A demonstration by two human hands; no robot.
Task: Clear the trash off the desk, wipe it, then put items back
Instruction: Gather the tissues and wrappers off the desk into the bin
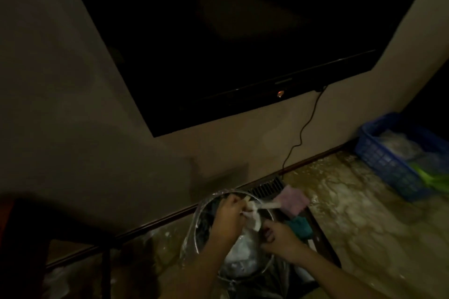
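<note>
A round bin lined with a clear plastic bag stands on the floor by the wall. My left hand is over its opening, gripping a crumpled white piece of trash. My right hand is at the bin's right rim, its fingers curled; the dim light hides whether it holds the bag or the trash. White crumpled waste lies inside the bin.
A dark wall-mounted TV hangs above, its cable dropping to the floor. A blue plastic basket sits at right. A purple cloth and a teal cloth lie beside the bin. Dark furniture stands at left.
</note>
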